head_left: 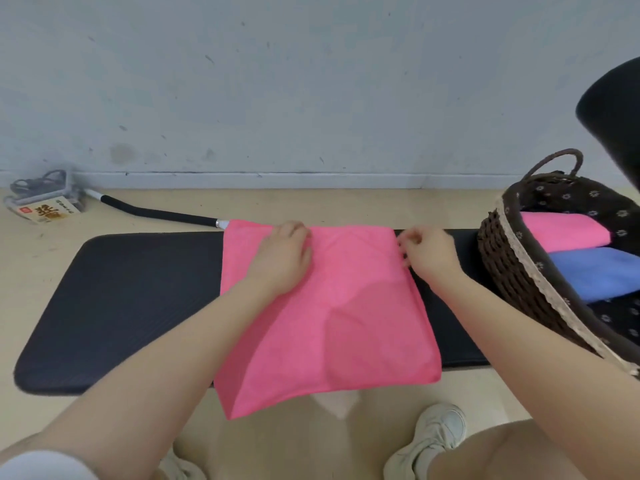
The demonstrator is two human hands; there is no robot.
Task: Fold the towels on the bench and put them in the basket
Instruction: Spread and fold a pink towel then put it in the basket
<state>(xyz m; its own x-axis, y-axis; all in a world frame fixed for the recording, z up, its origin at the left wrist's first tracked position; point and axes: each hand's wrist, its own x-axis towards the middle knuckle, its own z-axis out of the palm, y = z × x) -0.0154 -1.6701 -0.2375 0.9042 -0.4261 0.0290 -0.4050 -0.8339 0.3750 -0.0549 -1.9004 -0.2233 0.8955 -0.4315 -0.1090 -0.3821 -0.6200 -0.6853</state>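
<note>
Our left hand [282,259] lies flat, fingers spread, on the pink towel [332,317] spanning the black table [121,306] from far to near edge. Our right hand [431,256] pinches the towel's right edge. The wicker basket [512,271] stands at the table's right end, holding a folded pink towel [564,230] and a folded blue towel [599,271].

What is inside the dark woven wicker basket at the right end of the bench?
In the dark woven wicker basket: a folded pink towel and a folded blue towel nearer the camera. Anything beneath them is hidden.

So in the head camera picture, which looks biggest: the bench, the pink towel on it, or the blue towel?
1. bench
2. pink towel on it
3. blue towel, partly hidden in the basket, so its real size is unsure.
</note>
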